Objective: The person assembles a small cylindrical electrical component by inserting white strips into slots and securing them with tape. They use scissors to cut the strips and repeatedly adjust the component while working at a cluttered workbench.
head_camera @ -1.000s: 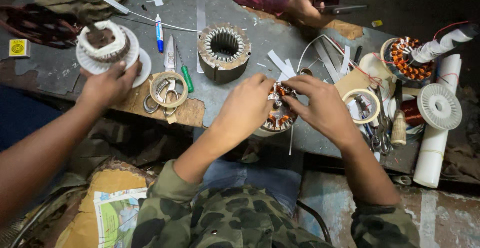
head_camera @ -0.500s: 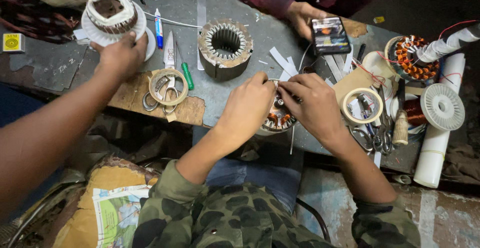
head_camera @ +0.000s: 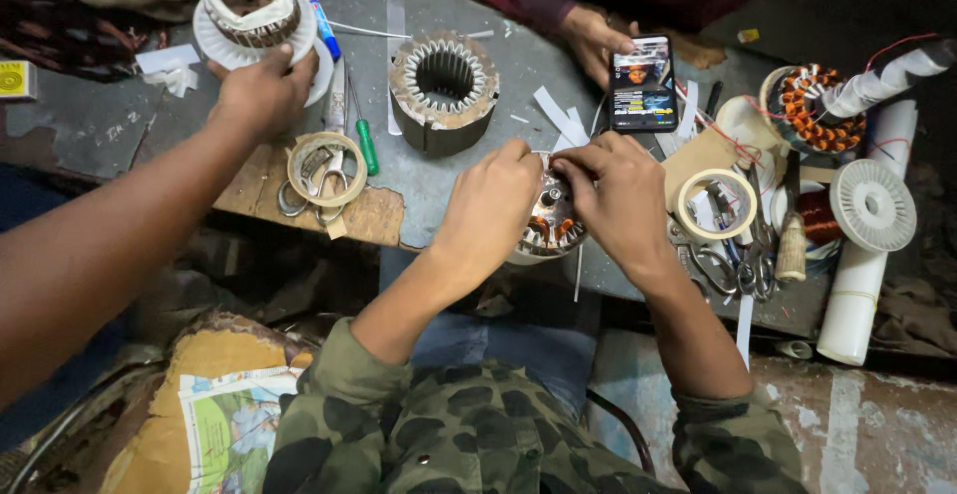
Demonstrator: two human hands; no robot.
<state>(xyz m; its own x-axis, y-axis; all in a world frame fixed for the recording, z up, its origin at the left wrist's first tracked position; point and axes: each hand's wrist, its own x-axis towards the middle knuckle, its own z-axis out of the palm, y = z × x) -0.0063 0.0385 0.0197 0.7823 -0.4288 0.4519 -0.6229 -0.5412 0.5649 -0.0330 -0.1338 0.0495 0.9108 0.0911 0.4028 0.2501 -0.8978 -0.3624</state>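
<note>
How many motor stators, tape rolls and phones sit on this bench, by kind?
Motor stators: 4 (one in both hands, empty one, co-worker's, wound one)
Tape rolls: 2 ()
Phones: 1
Total: 7

Motor-repair workshop — wound stators (head_camera: 444, 90), scissors (head_camera: 733, 270)

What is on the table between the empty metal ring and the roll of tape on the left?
In the head view, a green screwdriver lies between the ring and the tape.
</note>
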